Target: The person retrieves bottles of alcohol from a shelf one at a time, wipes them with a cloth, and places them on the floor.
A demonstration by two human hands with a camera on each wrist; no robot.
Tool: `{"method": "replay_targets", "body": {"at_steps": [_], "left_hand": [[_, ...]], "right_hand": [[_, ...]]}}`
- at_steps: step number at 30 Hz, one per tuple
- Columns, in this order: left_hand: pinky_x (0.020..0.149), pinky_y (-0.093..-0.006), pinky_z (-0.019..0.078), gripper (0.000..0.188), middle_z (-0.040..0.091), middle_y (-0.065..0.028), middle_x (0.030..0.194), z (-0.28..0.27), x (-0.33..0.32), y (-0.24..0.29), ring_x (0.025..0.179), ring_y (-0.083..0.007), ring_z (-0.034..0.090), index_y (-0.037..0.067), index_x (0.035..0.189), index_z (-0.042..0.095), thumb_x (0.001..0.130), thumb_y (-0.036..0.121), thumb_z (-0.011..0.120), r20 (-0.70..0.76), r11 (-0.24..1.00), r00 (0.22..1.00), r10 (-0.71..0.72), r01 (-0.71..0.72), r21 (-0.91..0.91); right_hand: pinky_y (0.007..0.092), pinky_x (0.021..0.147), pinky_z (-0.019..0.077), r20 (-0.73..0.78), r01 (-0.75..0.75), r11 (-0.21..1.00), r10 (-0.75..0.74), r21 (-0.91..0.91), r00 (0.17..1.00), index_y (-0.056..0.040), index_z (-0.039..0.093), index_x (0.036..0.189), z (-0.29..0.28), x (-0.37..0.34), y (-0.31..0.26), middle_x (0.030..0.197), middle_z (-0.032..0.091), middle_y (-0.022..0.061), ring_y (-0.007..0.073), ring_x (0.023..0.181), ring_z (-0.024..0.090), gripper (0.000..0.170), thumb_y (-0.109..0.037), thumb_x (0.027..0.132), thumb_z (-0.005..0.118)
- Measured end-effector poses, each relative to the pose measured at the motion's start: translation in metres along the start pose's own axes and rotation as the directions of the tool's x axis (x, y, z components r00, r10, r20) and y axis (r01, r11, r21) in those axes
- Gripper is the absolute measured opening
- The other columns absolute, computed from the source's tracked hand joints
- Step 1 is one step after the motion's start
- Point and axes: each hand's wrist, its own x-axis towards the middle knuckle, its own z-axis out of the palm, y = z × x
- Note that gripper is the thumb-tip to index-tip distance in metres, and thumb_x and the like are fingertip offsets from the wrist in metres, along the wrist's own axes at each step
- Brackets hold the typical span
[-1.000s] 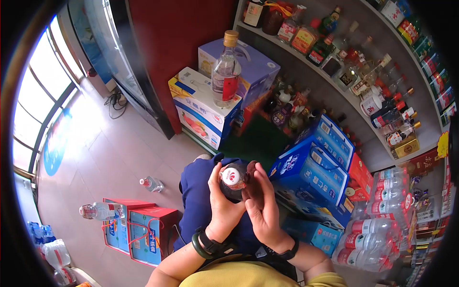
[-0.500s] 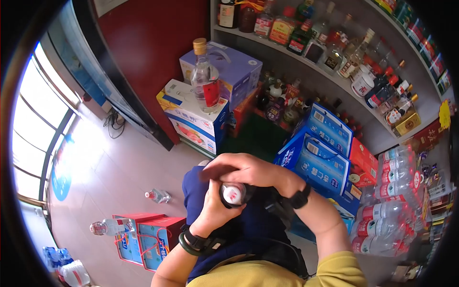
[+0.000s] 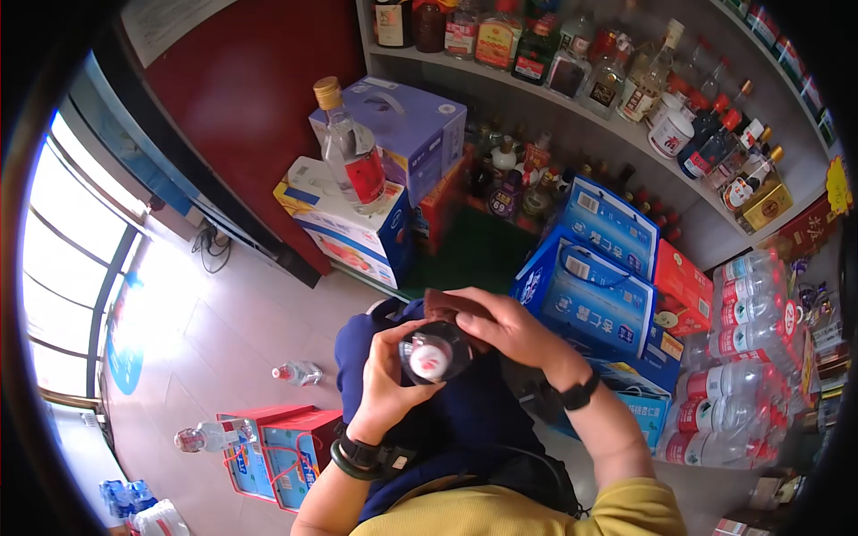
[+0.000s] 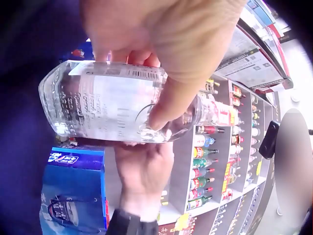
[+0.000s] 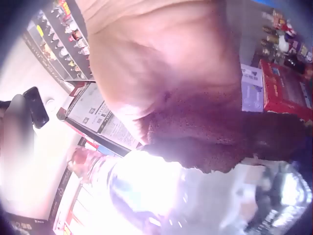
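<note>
Upright in my left hand [image 3: 382, 393] is a clear glass bottle [image 4: 107, 103], its white and red cap [image 3: 430, 357] facing the head camera. The fingers and thumb of that hand grip the bottle around its body. My right hand [image 3: 527, 335] holds a brown cloth [image 3: 451, 308] against the far right side of the bottle. In the right wrist view, the cloth [image 5: 205, 129] lies between the palm and the glass; most of the right fingers are hidden there. The left wrist view shows the back label and barcode, with the right hand [image 4: 144, 169] on the opposite side.
A gold-capped bottle [image 3: 353, 156] stands on a white box [image 3: 313, 210]. Blue cartons [image 3: 594, 286] and packed water bottles [image 3: 733, 393] are at the right, below bottle shelves [image 3: 536, 85]. Two clear bottles [image 3: 299, 373] [image 3: 214, 436] and red-blue bags [image 3: 281, 456] are at the left.
My right hand swung from the bottle's right side across its far side, then back to the right with the cloth. The left hand keeps its grip on the bottle. The head view has shifted.
</note>
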Motion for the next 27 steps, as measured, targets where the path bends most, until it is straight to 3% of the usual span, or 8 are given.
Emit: {"method": "replay_targets", "body": {"at_steps": [3, 4, 11, 13, 14, 17, 23, 27], "left_hand": [[0.107, -0.0360, 0.0432, 0.080, 0.052, -0.0095, 0.132, -0.014, 0.004, -0.008, 0.123, -0.0190, 0.053, 0.002, 0.135, 0.039, 0.068, -0.010, 0.079, 0.026, 0.993, 0.998, -0.063, 0.066, -0.094], [0.103, -0.0349, 0.0451, 0.074, 0.055, -0.0073, 0.128, -0.014, 0.004, -0.013, 0.119, -0.0177, 0.055, 0.002, 0.134, 0.043, 0.071, -0.002, 0.082, -0.013, 0.993, 0.999, -0.031, 0.030, -0.118], [0.105, -0.0355, 0.0437, 0.079, 0.052, -0.0078, 0.131, -0.008, 0.005, -0.009, 0.122, -0.0179, 0.053, 0.002, 0.138, 0.038, 0.072, -0.005, 0.081, 0.035, 0.995, 0.997, -0.062, 0.065, -0.078], [0.104, -0.0350, 0.0449, 0.080, 0.052, -0.0080, 0.132, -0.013, 0.004, -0.011, 0.122, -0.0174, 0.052, 0.003, 0.139, 0.039, 0.072, -0.004, 0.082, 0.035, 0.997, 0.997, -0.066, 0.068, -0.044], [0.103, -0.0349, 0.0453, 0.081, 0.052, -0.0080, 0.132, -0.014, 0.003, -0.013, 0.121, -0.0172, 0.052, 0.003, 0.139, 0.038, 0.072, -0.003, 0.082, 0.043, 0.998, 0.997, -0.058, 0.058, -0.011], [0.098, -0.0324, 0.0477, 0.069, 0.061, -0.0049, 0.121, -0.013, 0.000, -0.019, 0.113, -0.0156, 0.058, 0.001, 0.133, 0.048, 0.073, 0.003, 0.082, -0.027, 0.999, 0.999, 0.029, -0.029, -0.029], [0.103, -0.0352, 0.0456, 0.075, 0.057, -0.0077, 0.128, -0.023, -0.002, -0.020, 0.118, -0.0183, 0.057, 0.002, 0.138, 0.042, 0.075, 0.004, 0.082, -0.041, 0.982, 0.998, 0.037, -0.044, -0.185], [0.109, -0.0364, 0.0410, 0.088, 0.048, -0.0087, 0.135, -0.028, -0.003, -0.026, 0.127, -0.0198, 0.050, 0.003, 0.145, 0.031, 0.073, -0.007, 0.079, 0.002, 0.989, 1.000, 0.028, -0.028, -0.142]], "right_hand": [[0.0353, 0.111, 0.0381, -0.113, 0.138, 0.990, -0.135, 0.020, 0.984, -0.0014, 0.048, 0.142, 0.018, -0.033, 0.000, 0.148, 0.048, 0.0120, 0.0224, 0.136, 0.047, 0.044, -0.013, 0.100, 0.057], [0.0383, 0.115, 0.0333, -0.062, 0.220, 0.963, -0.232, -0.157, 0.971, -0.0022, 0.047, 0.144, 0.022, -0.040, 0.004, 0.156, 0.037, 0.0138, 0.0275, 0.143, 0.038, 0.047, -0.010, 0.099, 0.058], [0.0378, 0.110, 0.0391, -0.008, 0.426, 0.741, -0.503, -0.520, 0.864, -0.0020, 0.050, 0.140, 0.025, -0.008, -0.010, 0.147, 0.049, 0.0146, 0.0270, 0.134, 0.049, 0.044, -0.011, 0.098, 0.060], [0.0331, 0.105, 0.0436, -0.045, 0.072, 0.996, -0.070, 0.049, 0.997, -0.0006, 0.052, 0.137, 0.011, 0.013, -0.006, 0.130, 0.062, 0.0118, 0.0191, 0.121, 0.058, 0.039, -0.014, 0.100, 0.058], [0.0295, 0.101, 0.0452, -0.052, 0.089, 0.991, -0.084, 0.104, 0.995, 0.0001, 0.054, 0.134, -0.001, 0.022, 0.011, 0.117, 0.068, 0.0093, 0.0140, 0.114, 0.060, 0.036, -0.019, 0.103, 0.054], [0.0397, 0.113, 0.0388, -0.076, 0.003, 0.774, 0.059, 0.634, 0.995, -0.0016, 0.044, 0.142, -0.022, 0.020, 0.011, 0.139, 0.055, 0.0177, 0.0259, 0.130, 0.053, 0.046, -0.029, 0.105, 0.048], [0.0436, 0.115, 0.0350, -0.121, -0.051, 0.657, 0.213, 0.752, 0.970, -0.0036, 0.039, 0.146, -0.034, -0.002, 0.008, 0.145, 0.049, 0.0168, 0.0280, 0.136, 0.046, 0.056, -0.037, 0.103, 0.051], [0.0412, 0.110, 0.0399, -0.060, -0.042, 0.629, 0.140, 0.777, 0.988, -0.0020, 0.044, 0.143, -0.033, -0.002, -0.002, 0.138, 0.054, 0.0120, 0.0246, 0.130, 0.051, 0.053, -0.014, 0.093, 0.057]]}}
